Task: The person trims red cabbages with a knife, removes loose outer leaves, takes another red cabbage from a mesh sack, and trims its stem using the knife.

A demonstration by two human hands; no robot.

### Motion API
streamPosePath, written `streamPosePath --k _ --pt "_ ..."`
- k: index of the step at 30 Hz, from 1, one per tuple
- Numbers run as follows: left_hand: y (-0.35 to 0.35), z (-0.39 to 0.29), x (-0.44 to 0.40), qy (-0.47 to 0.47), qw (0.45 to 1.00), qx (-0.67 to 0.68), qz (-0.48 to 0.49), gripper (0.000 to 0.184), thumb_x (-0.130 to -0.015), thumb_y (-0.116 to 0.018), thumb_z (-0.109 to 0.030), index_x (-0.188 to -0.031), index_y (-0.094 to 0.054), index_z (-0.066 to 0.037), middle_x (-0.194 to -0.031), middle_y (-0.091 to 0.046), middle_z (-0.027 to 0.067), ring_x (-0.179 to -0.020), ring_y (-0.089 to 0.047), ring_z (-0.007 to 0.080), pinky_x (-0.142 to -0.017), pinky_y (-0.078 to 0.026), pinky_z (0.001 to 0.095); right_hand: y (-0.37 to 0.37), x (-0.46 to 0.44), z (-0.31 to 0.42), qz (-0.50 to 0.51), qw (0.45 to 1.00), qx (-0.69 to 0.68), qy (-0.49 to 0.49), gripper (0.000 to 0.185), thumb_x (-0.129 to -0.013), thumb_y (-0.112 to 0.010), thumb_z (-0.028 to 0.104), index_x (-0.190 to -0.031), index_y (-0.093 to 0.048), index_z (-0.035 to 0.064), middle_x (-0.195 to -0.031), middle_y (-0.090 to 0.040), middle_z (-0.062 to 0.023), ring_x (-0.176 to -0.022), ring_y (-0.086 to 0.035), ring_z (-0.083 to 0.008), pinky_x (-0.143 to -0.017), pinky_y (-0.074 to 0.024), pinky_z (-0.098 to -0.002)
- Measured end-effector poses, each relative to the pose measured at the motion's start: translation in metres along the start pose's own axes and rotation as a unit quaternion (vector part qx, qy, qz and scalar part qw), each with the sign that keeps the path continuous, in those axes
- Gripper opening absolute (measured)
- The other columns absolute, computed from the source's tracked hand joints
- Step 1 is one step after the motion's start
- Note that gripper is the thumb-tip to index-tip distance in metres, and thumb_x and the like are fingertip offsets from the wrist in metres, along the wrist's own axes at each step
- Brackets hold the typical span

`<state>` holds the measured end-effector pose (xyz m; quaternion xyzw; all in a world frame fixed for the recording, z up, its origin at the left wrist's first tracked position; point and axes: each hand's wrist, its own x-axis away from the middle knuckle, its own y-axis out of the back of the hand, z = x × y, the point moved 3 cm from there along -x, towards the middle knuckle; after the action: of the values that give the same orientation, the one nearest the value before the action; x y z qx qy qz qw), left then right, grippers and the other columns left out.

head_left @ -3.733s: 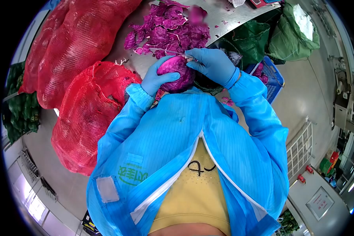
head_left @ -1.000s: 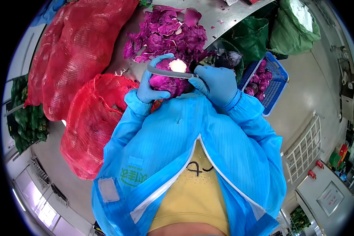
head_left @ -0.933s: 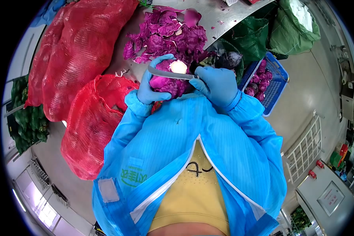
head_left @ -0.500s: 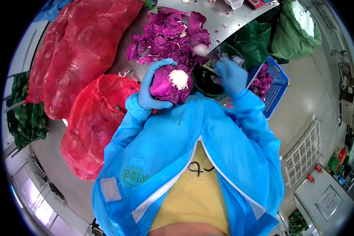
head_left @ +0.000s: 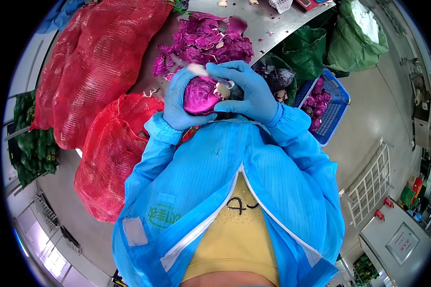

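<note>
A trimmed red cabbage (head_left: 199, 96) with a pale cut stem is held up in front of my chest. My left hand (head_left: 177, 103), in a blue glove, is wrapped round its left side. On the stem side, my gloved right hand (head_left: 249, 91) curls close, thumb below and fingers above. A slim, blurred tool with a whitish part (head_left: 197, 70) and a thin grey end runs out past the right fingers over the cabbage top; it looks like a small knife. Loose purple cabbage leaves (head_left: 208, 40) are heaped on the metal table (head_left: 268, 14) just beyond.
Red mesh sacks (head_left: 93, 71) stand at the left, a slack one (head_left: 105, 162) nearer me. At the right are a green bag (head_left: 306, 50) beside dark trimmings, a blue crate (head_left: 337, 107) holding purple cabbages, and a green sack (head_left: 359, 43) with white contents.
My right hand has come left from beside the crate to the cabbage, bringing the blurred tool along. The cabbage has turned in my left hand, its pale stem now facing right.
</note>
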<state>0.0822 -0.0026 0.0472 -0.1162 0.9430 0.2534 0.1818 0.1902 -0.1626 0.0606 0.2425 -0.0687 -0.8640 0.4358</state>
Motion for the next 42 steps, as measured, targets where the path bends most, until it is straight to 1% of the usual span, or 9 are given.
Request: streamPosePath --k 7,18,23,25,29,31,37,39,42 --pt "0.002 -0.007 -0.001 -0.025 0.999 -0.036 0.008 0.091 -0.044 -0.086 -0.024 -0.125 -0.050 -0.007 -0.123 -0.052 0.0142 -0.117 -0.049 0.0320 -0.101 -0.038 0.0414 0.005 -0.011 -0.005 0.060 0.996 -0.061 -0.037 0.060 -0.060 -0.085 0.020 -0.114 -0.063 0.0056 -0.105 -0.055 -0.0052 -0.103 -0.051 -0.0186 -0.094 -0.0410 -0.0323" --pt "-0.001 -0.015 -0.003 -0.075 0.994 -0.069 0.030 0.092 -0.045 -0.086 -0.021 -0.127 -0.048 -0.006 -0.125 -0.050 0.0145 -0.118 -0.048 0.0323 -0.102 -0.038 0.0423 0.014 -0.014 0.002 0.075 0.995 0.030 0.055 0.055 -0.057 -0.088 0.031 -0.089 -0.051 0.0051 -0.086 -0.048 -0.0046 -0.081 -0.047 -0.0194 -0.073 -0.0415 -0.0319" --pt "0.002 -0.014 -0.006 -0.028 0.994 -0.096 -0.049 0.090 -0.045 -0.086 -0.020 -0.125 -0.049 -0.007 -0.125 -0.051 0.0140 -0.118 -0.048 0.0328 -0.102 -0.038 0.0423 0.009 -0.002 -0.003 0.013 0.996 0.023 -0.080 0.054 -0.058 -0.088 0.030 -0.094 -0.055 0.0053 -0.093 -0.052 -0.0061 -0.087 -0.051 -0.0203 -0.077 -0.0436 -0.0331" --pt "0.002 -0.019 -0.009 -0.069 0.991 -0.101 -0.053 0.088 -0.045 -0.086 -0.020 -0.124 -0.050 -0.007 -0.123 -0.052 0.0138 -0.117 -0.049 0.0333 -0.101 -0.039 0.0430 0.014 -0.009 0.015 -0.109 0.991 0.015 0.075 0.063 -0.060 -0.085 0.033 -0.113 -0.060 0.0098 -0.099 -0.052 -0.0076 -0.088 -0.052 -0.0207 -0.079 -0.0465 -0.0332" --pt "0.000 -0.018 -0.011 -0.112 0.985 -0.124 -0.051 0.088 -0.045 -0.086 -0.020 -0.125 -0.050 -0.007 -0.123 -0.052 0.0140 -0.116 -0.050 0.0342 -0.099 -0.040 0.0444 0.009 0.001 -0.009 -0.016 0.996 -0.082 0.010 0.063 -0.060 -0.086 0.024 -0.115 -0.061 0.0079 -0.115 -0.053 -0.0090 -0.109 -0.051 -0.0219 -0.096 -0.0396 -0.0333" --pt "-0.001 -0.020 -0.011 -0.110 0.983 -0.136 -0.045 0.089 -0.045 -0.086 -0.021 -0.126 -0.050 -0.007 -0.122 -0.052 0.0145 -0.116 -0.050 0.0344 -0.099 -0.041 0.0441 0.012 0.001 -0.004 -0.007 0.999 -0.054 -0.006 0.058 -0.060 -0.086 0.022 -0.112 -0.064 0.0076 -0.113 -0.054 -0.0075 -0.107 -0.051 -0.0211 -0.095 -0.0400 -0.0325" --pt "-0.010 -0.015 -0.005 -0.038 0.997 -0.065 -0.035 0.090 -0.045 -0.086 -0.021 -0.126 -0.049 -0.005 -0.123 -0.051 0.0144 -0.115 -0.050 0.0331 -0.100 -0.040 0.0429 0.016 -0.001 -0.010 0.010 0.998 -0.068 0.002 0.051 -0.059 -0.086 0.019 -0.104 -0.065 0.0063 -0.098 -0.055 -0.0038 -0.095 -0.052 -0.0166 -0.087 -0.0421 -0.0308" --pt "-0.013 -0.009 -0.002 -0.024 0.997 -0.063 -0.024 0.092 -0.048 -0.087 -0.022 -0.128 -0.046 -0.004 -0.124 -0.050 0.0135 -0.115 -0.051 0.0304 -0.100 -0.039 0.0413 0.018 0.000 -0.007 -0.038 0.999 -0.015 -0.010 0.043 -0.062 -0.086 0.021 -0.092 -0.059 0.0049 -0.091 -0.054 -0.0043 -0.084 -0.056 -0.0172 -0.072 -0.0467 -0.0299" --pt "-0.022 0.006 0.002 0.064 0.979 0.181 -0.065 0.098 -0.052 -0.088 -0.021 -0.134 -0.037 -0.002 -0.129 -0.047 0.0127 -0.117 -0.049 0.0242 -0.102 -0.038 0.0376 0.021 0.002 -0.017 -0.140 0.927 -0.298 -0.179 0.028 -0.075 -0.078 0.018 -0.087 -0.055 0.0071 -0.078 -0.057 0.0014 -0.063 -0.051 -0.0064 -0.059 -0.0450 -0.0211"
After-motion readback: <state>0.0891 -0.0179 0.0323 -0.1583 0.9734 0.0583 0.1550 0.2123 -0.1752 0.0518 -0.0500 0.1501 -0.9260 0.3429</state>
